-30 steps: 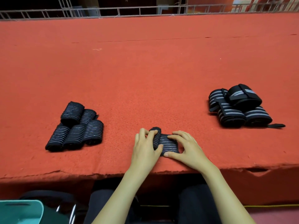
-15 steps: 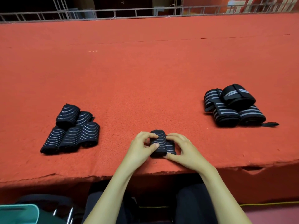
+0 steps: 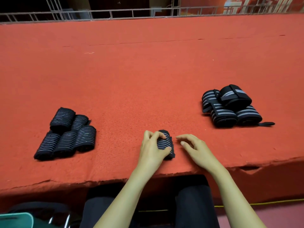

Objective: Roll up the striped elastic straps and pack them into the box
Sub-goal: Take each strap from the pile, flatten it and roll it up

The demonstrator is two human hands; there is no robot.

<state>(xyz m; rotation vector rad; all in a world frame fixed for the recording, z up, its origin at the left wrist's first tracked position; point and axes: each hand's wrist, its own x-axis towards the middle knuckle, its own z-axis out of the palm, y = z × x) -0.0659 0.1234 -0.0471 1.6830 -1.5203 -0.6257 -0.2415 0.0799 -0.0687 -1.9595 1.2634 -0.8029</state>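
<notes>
From the head camera, the only view there is, the person is sitting at a red felt-covered tabletop and working at its near edge, around six o'clock. The left hand is wrapping over a rolled striped strap, fingers curled across the top and thumb pressing on the near side, so it is closing on the roll. The right hand is hovering just beside it at three o'clock, fingers loosely bent and parted, gripping nothing. At about nine o'clock a cluster of tight finished rolls is lying together, well apart from the hands; at about two o'clock a looser pile of straps is waiting, one tail sticking out flat on the felt. No box is showing clearly; a teal edge is peeking in at the lower left, and I cannot tell what it is. The roll is looking light and soft, springy elastic that will probably be wanting to uncoil if the grip slackens. I would be taking it across its middle, with the loose outer end trapped under the thumb or fingers, rather than pinching it by the open ends, where the layers could telescope out. The felt is likely giving some friction.
</notes>
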